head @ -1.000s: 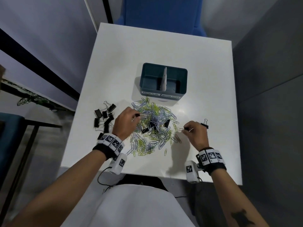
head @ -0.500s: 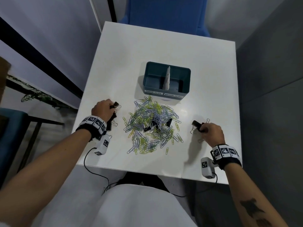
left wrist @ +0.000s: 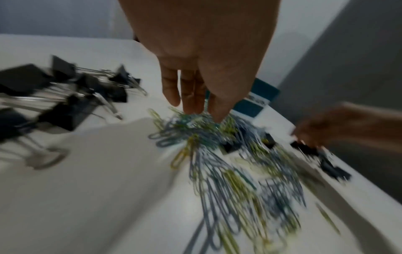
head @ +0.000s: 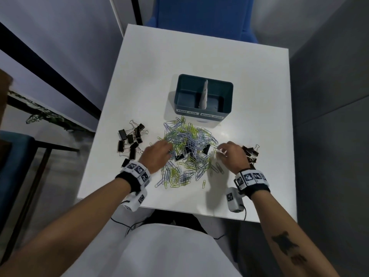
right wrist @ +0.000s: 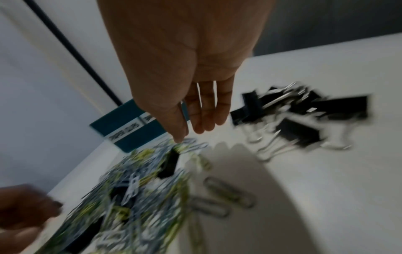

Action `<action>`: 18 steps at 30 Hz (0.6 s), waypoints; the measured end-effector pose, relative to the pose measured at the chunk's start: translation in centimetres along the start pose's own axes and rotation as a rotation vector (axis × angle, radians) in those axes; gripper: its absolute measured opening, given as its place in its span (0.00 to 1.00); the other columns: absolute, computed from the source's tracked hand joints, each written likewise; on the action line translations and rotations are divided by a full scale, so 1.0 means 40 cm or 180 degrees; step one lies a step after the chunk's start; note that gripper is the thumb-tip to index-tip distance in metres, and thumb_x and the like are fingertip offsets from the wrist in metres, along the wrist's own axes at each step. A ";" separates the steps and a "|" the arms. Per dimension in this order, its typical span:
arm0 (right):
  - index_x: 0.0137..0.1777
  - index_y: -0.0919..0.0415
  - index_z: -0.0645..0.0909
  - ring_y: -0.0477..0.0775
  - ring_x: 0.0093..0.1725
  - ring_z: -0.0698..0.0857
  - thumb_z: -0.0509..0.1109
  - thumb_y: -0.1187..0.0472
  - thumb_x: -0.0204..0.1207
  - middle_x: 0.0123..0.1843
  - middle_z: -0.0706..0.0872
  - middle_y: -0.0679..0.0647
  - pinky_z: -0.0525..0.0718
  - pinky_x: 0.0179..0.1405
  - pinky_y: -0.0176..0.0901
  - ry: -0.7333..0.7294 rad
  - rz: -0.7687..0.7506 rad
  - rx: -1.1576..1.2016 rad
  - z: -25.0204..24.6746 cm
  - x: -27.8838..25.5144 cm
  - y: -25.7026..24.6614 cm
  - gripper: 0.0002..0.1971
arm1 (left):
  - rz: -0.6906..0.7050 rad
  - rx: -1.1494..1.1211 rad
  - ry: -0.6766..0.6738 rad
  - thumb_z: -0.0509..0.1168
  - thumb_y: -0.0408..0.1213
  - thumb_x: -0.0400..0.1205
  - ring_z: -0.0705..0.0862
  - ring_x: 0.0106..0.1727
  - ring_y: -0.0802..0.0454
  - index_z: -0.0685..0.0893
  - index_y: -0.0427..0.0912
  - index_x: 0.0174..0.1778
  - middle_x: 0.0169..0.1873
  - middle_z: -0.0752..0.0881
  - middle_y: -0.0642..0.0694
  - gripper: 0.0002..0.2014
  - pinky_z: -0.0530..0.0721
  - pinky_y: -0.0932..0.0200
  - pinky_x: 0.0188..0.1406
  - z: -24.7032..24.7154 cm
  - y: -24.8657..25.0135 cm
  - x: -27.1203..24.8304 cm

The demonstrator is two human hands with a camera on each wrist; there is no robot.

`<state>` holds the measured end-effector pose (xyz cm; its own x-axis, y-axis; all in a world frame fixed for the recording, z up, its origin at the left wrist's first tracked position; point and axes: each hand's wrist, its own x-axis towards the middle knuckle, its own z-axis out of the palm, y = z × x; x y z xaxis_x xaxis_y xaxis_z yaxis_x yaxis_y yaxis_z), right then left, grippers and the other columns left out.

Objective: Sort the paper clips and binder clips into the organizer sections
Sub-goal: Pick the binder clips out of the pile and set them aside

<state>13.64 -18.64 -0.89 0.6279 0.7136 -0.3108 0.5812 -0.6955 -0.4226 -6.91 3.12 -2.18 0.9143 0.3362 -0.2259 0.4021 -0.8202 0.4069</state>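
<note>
A heap of blue, green and silver paper clips [head: 187, 148] lies in front of the teal organizer [head: 203, 96], whose two sections are split by a white divider. A few black binder clips [head: 206, 149] are still mixed into the heap. My left hand [head: 168, 150] reaches into the heap's left side; in the left wrist view its straight fingers [left wrist: 193, 104] touch the paper clips and hold nothing. My right hand [head: 219, 149] hovers at the heap's right edge, with straight fingers [right wrist: 206, 120] that hold nothing. Both wrist views are blurred.
Sorted-out black binder clips lie in one group at the left [head: 130, 139] and another at the right [head: 250, 153], just behind my right hand. The white table [head: 199, 56] has bare surface behind the organizer. A blue chair [head: 199, 9] stands beyond the far edge.
Both hands left the side groups of binder clips and came back to the middle heap. The binder clip my right hand held is no longer in it.
</note>
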 end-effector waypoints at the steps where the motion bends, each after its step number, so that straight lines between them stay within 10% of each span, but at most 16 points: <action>1: 0.53 0.60 0.86 0.54 0.42 0.83 0.70 0.58 0.78 0.48 0.85 0.55 0.77 0.39 0.41 -0.0066 0.0026 0.0038 0.013 0.011 -0.022 0.08 | 0.0270 0.0116 -0.0069 0.63 0.37 0.83 0.82 0.41 0.50 0.80 0.43 0.56 0.48 0.81 0.46 0.08 0.86 0.55 0.33 0.015 0.023 0.001; 5: 0.53 0.59 0.83 0.56 0.44 0.85 0.72 0.49 0.77 0.48 0.86 0.55 0.87 0.44 0.50 -0.0205 0.0425 0.0110 0.055 0.049 -0.082 0.13 | 0.0450 0.0527 -0.0134 0.70 0.29 0.76 0.83 0.41 0.44 0.80 0.42 0.63 0.49 0.83 0.39 0.19 0.86 0.52 0.25 0.063 0.075 0.009; 9: 0.58 0.59 0.79 0.58 0.49 0.84 0.75 0.49 0.74 0.53 0.83 0.55 0.83 0.46 0.48 0.0010 0.0707 0.0030 0.081 0.065 -0.123 0.19 | -0.0178 0.0379 -0.0157 0.71 0.32 0.76 0.82 0.52 0.42 0.76 0.41 0.67 0.62 0.77 0.38 0.23 0.88 0.49 0.40 0.070 0.082 0.027; 18: 0.49 0.61 0.78 0.56 0.44 0.79 0.80 0.52 0.69 0.51 0.80 0.57 0.80 0.43 0.47 0.0135 0.1156 0.0593 0.099 0.084 -0.120 0.17 | 0.0079 0.0236 -0.0370 0.64 0.31 0.80 0.79 0.34 0.51 0.76 0.36 0.64 0.55 0.82 0.37 0.16 0.82 0.60 0.30 0.043 0.111 0.050</action>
<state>10.92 -12.57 -3.27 0.7980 0.4176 -0.4346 0.2165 -0.8715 -0.4400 -3.38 -0.63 -2.37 0.9104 0.2630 -0.3193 0.3708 -0.8610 0.3481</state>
